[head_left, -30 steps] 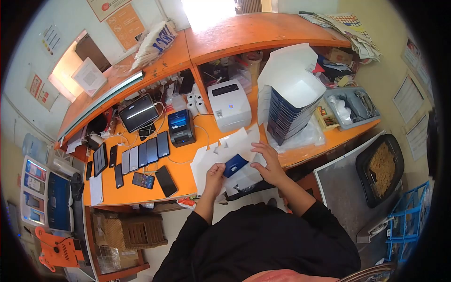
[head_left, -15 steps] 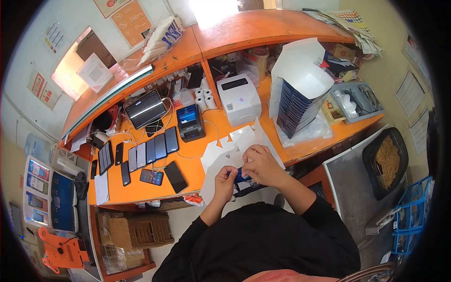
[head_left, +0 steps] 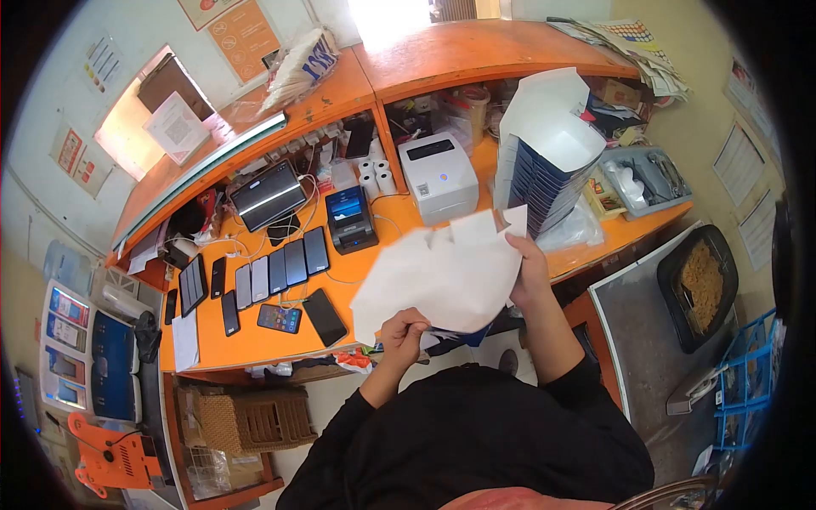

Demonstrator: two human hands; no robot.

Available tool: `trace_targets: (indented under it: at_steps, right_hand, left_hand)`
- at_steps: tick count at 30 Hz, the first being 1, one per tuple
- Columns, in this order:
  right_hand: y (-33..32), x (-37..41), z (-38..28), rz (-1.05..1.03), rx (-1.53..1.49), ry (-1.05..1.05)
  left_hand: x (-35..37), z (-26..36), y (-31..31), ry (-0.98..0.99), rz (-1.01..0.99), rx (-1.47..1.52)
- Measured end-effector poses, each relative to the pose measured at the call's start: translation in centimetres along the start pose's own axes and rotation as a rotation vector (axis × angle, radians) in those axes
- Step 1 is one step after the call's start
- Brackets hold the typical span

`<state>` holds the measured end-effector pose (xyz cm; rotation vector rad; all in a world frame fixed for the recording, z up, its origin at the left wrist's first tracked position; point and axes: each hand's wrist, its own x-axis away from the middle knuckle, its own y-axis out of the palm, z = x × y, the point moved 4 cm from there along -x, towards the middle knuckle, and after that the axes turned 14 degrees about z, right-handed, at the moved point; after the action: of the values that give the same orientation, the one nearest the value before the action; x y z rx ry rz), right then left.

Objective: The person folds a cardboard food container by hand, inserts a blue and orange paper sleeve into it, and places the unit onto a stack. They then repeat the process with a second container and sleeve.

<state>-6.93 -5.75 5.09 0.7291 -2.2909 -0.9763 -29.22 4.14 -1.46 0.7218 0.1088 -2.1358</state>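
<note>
Left of the left grip (head_left: 400, 337), the orange bench (head_left: 344, 291) carries phones (head_left: 294, 263) and a white paper (head_left: 184, 342). Beyond that grip stand a black printer (head_left: 351, 219) and white printer (head_left: 440, 180); beyond the right grip (head_left: 532, 269), stacked boxes (head_left: 551, 153), and farther right a grey tray (head_left: 636, 201).

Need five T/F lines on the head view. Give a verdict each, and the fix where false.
1. The left hand and the right hand both grip the white sheet. True.
2. The black printer is left of the white printer. True.
3. The stack stands between the two printers. False: the stack is right of the white printer.
4. The food pan is on the orange desk. False: the food pan is on the grey table to the right.
5. A phone near the desk's front edge has a lit screen. True.
</note>
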Motion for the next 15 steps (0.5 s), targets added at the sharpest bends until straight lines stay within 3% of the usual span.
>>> trace_targets:
  at_steps: [3,4,5,6,7,8,11,15]
  right_hand:
    - [1.0,2.4,0.0,-0.157,0.112,-0.351]
    - [0.7,3.1,0.9,-0.164,0.247,-0.448]
    - [0.6,4.2,2.0,-0.227,0.390,-0.399]
    - [1.1,5.1,2.6,-0.499,0.710,-0.739]
    - [2.4,6.7,3.4,-0.702,0.759,-0.798]
    - [3.4,8.3,4.1,-0.824,0.876,-0.717]
    - [3.5,9.3,5.2,-0.969,0.934,-0.964]
    - [2.1,8.7,4.4,-0.639,0.766,-0.829]
  left_hand:
    - [-0.9,-1.8,-0.8,-0.176,0.028,-0.247]
    - [-2.2,0.1,0.0,-0.165,0.096,-0.199]
    - [-2.5,-0.4,0.2,-0.285,0.195,-0.005]
    - [-3.3,0.3,0.8,-0.412,0.268,0.161]
    - [-3.6,1.1,1.2,-0.539,0.341,0.327]
    - [-3.4,0.4,0.8,-0.610,0.331,0.363]
    - [-3.2,-0.7,0.1,-0.734,0.306,0.408]
    - [-2.5,0.8,1.8,-0.688,0.274,0.454]
